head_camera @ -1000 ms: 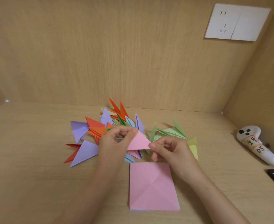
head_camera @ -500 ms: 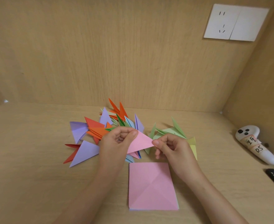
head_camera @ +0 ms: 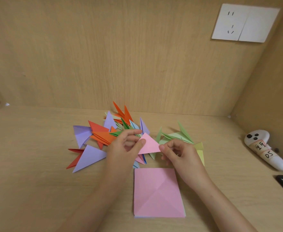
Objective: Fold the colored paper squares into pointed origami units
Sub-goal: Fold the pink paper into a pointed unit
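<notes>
Pink paper, folded into a triangle [head_camera: 150, 144], sat a little higher and more upright between the two hands than half a second before, its apex now aimed up and away at the pile and its long edge running from lower left to right. The left hand [head_camera: 124, 148] pinched the triangle's left side between thumb and forefinger, while the right hand [head_camera: 179, 153], fingers curled narrow, gripped the right corner with thumb and fingertip. Behind them lay the heap of pointed units [head_camera: 110, 133] in orange, purple, green and blue, below them the stack of pink squares [head_camera: 157, 193] on the wooden desk [head_camera: 37, 181], and far right a white controller [head_camera: 264, 149].
</notes>
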